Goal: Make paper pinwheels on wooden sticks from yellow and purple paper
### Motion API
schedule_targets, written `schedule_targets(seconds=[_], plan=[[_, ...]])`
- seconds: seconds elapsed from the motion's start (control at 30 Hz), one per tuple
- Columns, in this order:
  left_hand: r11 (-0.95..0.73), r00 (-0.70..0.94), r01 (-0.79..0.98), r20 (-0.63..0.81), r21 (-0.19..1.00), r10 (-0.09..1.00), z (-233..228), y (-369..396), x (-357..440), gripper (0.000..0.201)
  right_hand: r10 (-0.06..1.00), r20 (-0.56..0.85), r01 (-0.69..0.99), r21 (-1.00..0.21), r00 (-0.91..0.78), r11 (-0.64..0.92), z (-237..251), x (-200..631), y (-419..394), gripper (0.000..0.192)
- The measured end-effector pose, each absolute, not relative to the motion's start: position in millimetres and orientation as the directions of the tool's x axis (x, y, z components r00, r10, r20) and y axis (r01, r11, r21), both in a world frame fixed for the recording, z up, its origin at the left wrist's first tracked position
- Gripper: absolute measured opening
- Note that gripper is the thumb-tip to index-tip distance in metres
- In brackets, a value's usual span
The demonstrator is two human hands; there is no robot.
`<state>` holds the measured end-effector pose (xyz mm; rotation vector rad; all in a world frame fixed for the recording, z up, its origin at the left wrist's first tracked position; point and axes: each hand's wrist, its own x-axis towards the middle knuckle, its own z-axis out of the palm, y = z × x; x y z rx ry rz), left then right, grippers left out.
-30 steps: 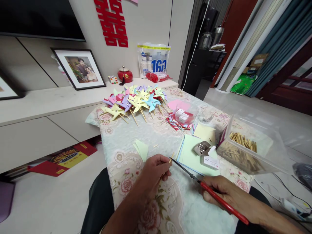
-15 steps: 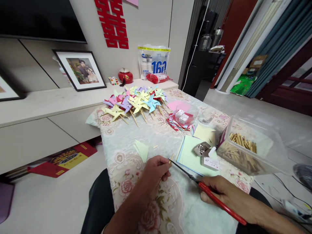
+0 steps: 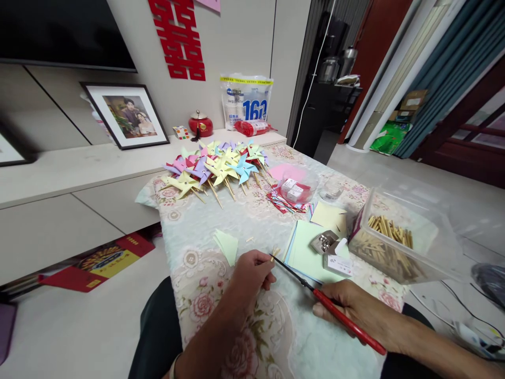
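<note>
The left hand (image 3: 254, 269) pinched a tiny stick (image 3: 273, 256) above the flowery cloth (image 3: 315, 339), and the right hand (image 3: 355, 308) was wrapped around a red-handled tool (image 3: 343, 316) — its dark tip was right by the stick. The two hands were apart, with green paper (image 3: 303, 246) just past them and lots of pinwheels (image 3: 222, 167) farther back.
</note>
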<state>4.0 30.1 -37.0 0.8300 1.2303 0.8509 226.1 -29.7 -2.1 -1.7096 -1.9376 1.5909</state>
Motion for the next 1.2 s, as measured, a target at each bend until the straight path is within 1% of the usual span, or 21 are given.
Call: schedule_targets(seconds=[0.1, 0.3, 0.43, 0.53, 0.6, 0.67, 0.73, 0.83, 0.9, 0.93, 1.1, 1.13, 1.2], plan=[[0.461, 0.106, -0.019, -0.456, 0.887, 0.883, -41, 32, 4, 0.015, 0.778, -0.515, 0.675, -0.719, -0.36, -0.163, -8, 228, -29, 0.058], [0.428, 0.058, 0.16, -0.441, 0.89, 0.896, -45, 32, 4, 0.012, 0.788, -0.507, 0.674, -0.721, -0.351, -0.164, -8, 227, -28, 0.058], [0.381, 0.021, 0.317, -0.408, 0.869, 0.913, -39, 32, 5, 0.01, 0.753, -0.593, 0.698, -0.667, -0.285, -0.261, -3, 222, -27, 0.055], [0.296, 0.035, 0.389, -0.335, 0.872, 0.941, -35, 31, 4, 0.008, 0.727, -0.643, 0.704, -0.631, -0.241, -0.325, 2, 220, -24, 0.052], [0.175, 0.055, 0.48, -0.229, 0.86, 0.972, -32, 28, 1, 0.008, 0.742, -0.627, 0.743, -0.609, -0.235, -0.279, 5, 219, -23, 0.052], [0.062, 0.08, 0.611, -0.139, 0.789, 0.987, -29, 25, -1, 0.011, 0.788, -0.567, 0.816, -0.557, -0.238, -0.154, 9, 218, -24, 0.051], [-0.013, 0.112, 0.717, -0.096, 0.697, 0.989, -27, 22, -3, 0.013, 0.837, -0.497, 0.887, -0.461, -0.229, -0.031, 13, 216, -28, 0.049], [-0.074, 0.148, 0.792, -0.072, 0.607, 0.986, -26, 15, -3, 0.014, 0.875, -0.452, 0.956, -0.293, -0.172, 0.036, 18, 210, -39, 0.034], [-0.096, 0.169, 0.815, -0.076, 0.571, 0.983, -26, 8, -1, 0.014, 0.888, -0.435, 0.976, -0.208, -0.149, 0.062, 21, 207, -46, 0.022], [-0.108, 0.185, 0.82, -0.081, 0.563, 0.979, -26, 5, 0, 0.015, 0.894, -0.424, 0.981, -0.177, -0.144, 0.074, 21, 206, -49, 0.019], [-0.268, 0.373, 0.795, -0.091, 0.544, 0.923, -24, -18, 2, 0.019, 0.93, -0.349, 0.994, -0.031, -0.112, 0.108, 16, 213, -57, 0.017], [-0.299, 0.409, 0.79, -0.096, 0.535, 0.907, -23, -22, 1, 0.02, 0.934, -0.339, 0.994, -0.01, -0.11, 0.113, 15, 215, -59, 0.016], [-0.335, 0.453, 0.773, -0.099, 0.538, 0.886, -22, -27, 0, 0.018, 0.937, -0.325, 0.991, -0.007, -0.129, 0.134, 12, 218, -63, 0.012]])
